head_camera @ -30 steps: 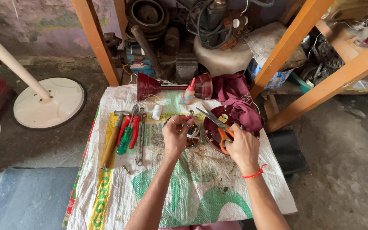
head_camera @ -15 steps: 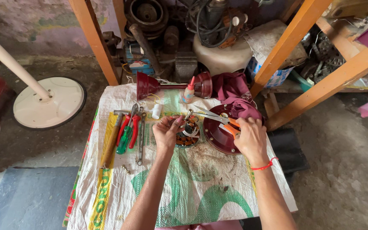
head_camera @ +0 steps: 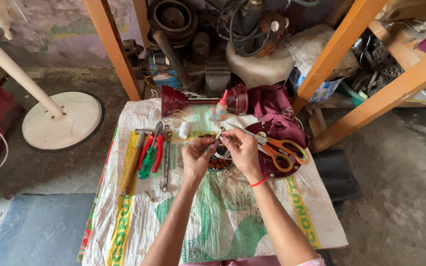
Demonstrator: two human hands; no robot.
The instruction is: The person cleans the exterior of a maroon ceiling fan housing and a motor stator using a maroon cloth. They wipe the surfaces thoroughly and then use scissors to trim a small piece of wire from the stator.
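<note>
Close together over the woven plastic sack (head_camera: 213, 216) that covers the tabletop, the left hand (head_camera: 199, 156) and right hand (head_camera: 241, 148) both pinch a thin pale wire end (head_camera: 219, 133), fingers curled tight around it just above the round copper-wound stator (head_camera: 219, 160). Just right of the hands, orange-handled scissors (head_camera: 279, 148) lie on a glossy maroon motor cover (head_camera: 272, 165), while red-handled pliers (head_camera: 155, 148), a green screwdriver (head_camera: 147, 163) and a wooden-handled hammer (head_camera: 133, 160) rest to the left.

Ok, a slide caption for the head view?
Both hands meet over a wound coil on a woven sack, scissors alongside.
</note>
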